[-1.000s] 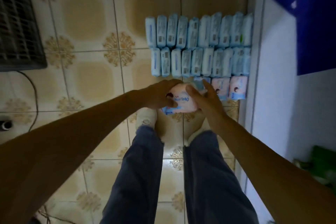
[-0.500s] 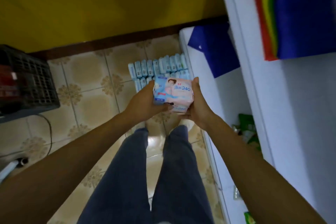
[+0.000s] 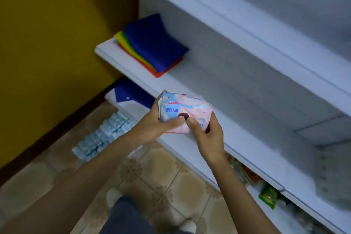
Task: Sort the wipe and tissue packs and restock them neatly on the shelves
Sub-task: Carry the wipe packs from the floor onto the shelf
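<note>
Left hand (image 3: 152, 127) and right hand (image 3: 209, 135) both clamp one pink pack (image 3: 188, 110) over the front edge of the white shelf (image 3: 237, 104), not yet set down; rows of blue packs (image 3: 106, 135) on the floor below that shelf tell me most restocking remains.

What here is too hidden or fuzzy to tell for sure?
Head view only:
- pink pack: its print is blurred; the left hand and right hand gripping it cover its near end.
- blue packs on the floor: blurred, and the left forearm cuts across them, so no count.
- Goods below the shelf: its front edge hides all but a green packet.
</note>
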Action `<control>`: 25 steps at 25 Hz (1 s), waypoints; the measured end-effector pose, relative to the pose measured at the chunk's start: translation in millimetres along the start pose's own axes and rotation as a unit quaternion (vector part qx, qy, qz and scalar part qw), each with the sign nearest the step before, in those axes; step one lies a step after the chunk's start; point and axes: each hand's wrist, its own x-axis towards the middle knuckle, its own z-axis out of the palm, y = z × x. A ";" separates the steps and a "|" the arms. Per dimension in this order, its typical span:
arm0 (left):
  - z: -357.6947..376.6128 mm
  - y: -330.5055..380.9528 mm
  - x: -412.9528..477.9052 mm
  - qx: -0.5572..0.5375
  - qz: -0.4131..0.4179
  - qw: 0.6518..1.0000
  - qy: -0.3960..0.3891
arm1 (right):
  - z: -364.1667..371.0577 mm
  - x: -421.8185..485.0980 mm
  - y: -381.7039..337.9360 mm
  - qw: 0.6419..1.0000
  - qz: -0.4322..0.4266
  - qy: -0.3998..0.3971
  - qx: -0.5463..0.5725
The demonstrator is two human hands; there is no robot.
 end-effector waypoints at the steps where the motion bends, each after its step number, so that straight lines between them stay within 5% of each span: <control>1: 32.4 14.8 7.2 -0.043 -0.003 0.999 -0.006 | -27.1 -8.3 -6.3 1.000 -0.015 0.025 0.011; 5: 168.3 65.7 22.7 -0.117 0.006 0.993 -0.005 | -140.8 -37.3 -25.9 0.985 -0.102 0.138 -0.018; 13: 334.9 138.7 40.7 -0.003 0.149 0.982 -0.112 | -310.0 -27.8 -68.7 0.897 -0.299 0.246 -0.213; 18: 346.9 168.5 83.2 0.228 0.304 0.910 -0.167 | -348.3 27.2 -100.6 0.888 -0.262 0.287 -0.246; 21: 346.3 188.0 137.1 0.352 0.326 0.869 -0.123 | -360.4 67.7 -114.8 0.887 -0.241 0.287 -0.270; 25: 351.9 195.1 216.7 0.376 0.306 0.860 -0.161 | -381.4 113.0 -113.9 0.907 -0.177 0.280 -0.262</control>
